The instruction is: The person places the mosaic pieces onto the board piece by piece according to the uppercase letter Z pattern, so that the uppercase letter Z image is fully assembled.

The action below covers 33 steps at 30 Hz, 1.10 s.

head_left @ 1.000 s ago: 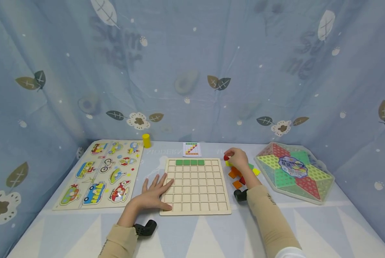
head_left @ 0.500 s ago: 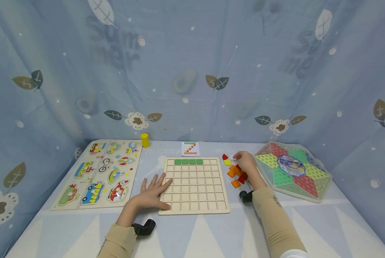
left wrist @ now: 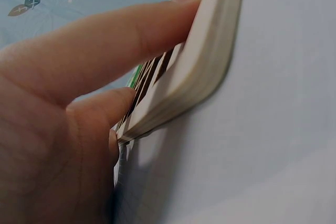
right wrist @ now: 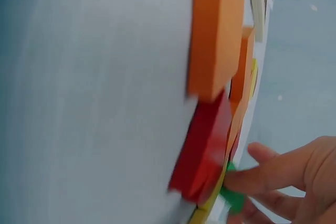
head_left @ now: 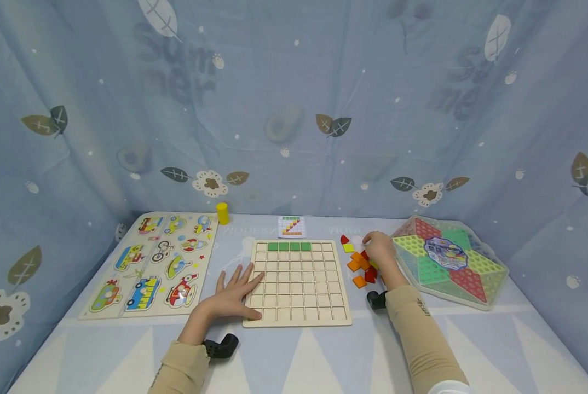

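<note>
My left hand (head_left: 232,295) rests spread on the left edge of a wooden grid board (head_left: 299,323); in the left wrist view, fingertips (left wrist: 191,9) touch the board's frame (left wrist: 210,51). A row of green tiles (head_left: 289,247) fills several cells along the board's top. To the right, my right hand (head_left: 380,249) is over the far side of a loose pile of coloured blocks. In the right wrist view its thumb and fingers hold a green block (right wrist: 233,198), slightly blurred. Beside it are red blocks (right wrist: 202,150) and orange blocks (right wrist: 215,35).
A small pattern card (head_left: 292,227) lies behind the board. At left is a vehicle picture puzzle (head_left: 163,262), with a yellow cylinder (head_left: 222,214) near its corner. A clear hexagonal box (head_left: 449,257) stands at right. One red piece (head_left: 344,239) and a yellow tile (head_left: 348,248) sit apart.
My right hand has moved rightward, from the red piece at the pile's back to the green block. The red piece stays beside the yellow tile. My left hand has kept its place.
</note>
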Each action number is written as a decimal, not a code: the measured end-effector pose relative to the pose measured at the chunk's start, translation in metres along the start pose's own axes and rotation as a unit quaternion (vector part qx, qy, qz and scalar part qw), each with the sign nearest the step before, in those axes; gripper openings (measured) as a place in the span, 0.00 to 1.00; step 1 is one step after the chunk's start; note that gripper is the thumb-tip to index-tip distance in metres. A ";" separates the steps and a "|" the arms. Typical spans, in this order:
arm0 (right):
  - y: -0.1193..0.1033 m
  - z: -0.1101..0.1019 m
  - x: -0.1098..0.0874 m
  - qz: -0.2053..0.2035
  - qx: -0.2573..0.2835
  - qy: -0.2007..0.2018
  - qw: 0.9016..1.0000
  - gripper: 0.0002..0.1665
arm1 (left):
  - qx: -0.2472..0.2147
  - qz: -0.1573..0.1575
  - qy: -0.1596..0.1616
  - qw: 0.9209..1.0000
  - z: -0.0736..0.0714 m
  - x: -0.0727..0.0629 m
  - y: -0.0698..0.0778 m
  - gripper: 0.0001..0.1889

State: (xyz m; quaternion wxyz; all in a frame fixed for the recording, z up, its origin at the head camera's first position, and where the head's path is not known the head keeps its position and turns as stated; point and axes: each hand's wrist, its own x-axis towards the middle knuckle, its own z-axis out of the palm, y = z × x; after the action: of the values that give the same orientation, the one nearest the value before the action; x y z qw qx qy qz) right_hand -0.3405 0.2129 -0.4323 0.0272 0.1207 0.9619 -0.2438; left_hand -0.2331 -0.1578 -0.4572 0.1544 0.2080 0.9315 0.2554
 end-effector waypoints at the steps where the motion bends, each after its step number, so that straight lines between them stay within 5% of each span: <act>1: 0.000 0.000 -0.001 -0.006 -0.001 0.007 1.000 0.13 | -0.001 0.000 0.000 1.000 0.000 0.000 0.000 0.51; 12: -0.008 -0.003 -0.002 -0.017 0.144 0.029 0.989 0.21 | -0.011 0.015 0.000 1.000 -0.002 -0.002 -0.001 0.50; 21: -0.026 0.010 -0.001 -0.038 0.312 -0.043 0.949 0.16 | -0.004 0.012 0.004 1.000 -0.003 -0.002 -0.001 0.51; 29: -0.054 0.025 -0.003 -0.073 0.317 -0.098 0.941 0.14 | -0.006 0.012 0.004 1.000 -0.002 -0.002 0.000 0.51; 33: -0.062 0.033 0.000 -0.092 0.283 -0.099 0.950 0.11 | -0.010 0.015 0.003 1.000 -0.002 -0.001 0.001 0.51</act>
State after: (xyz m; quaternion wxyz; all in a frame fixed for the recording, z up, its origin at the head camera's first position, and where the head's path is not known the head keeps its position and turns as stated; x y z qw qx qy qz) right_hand -0.3563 0.1439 -0.4327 0.0650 0.0093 0.8530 -0.5178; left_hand -0.2326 -0.1588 -0.4549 0.1497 0.2194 0.9260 0.2681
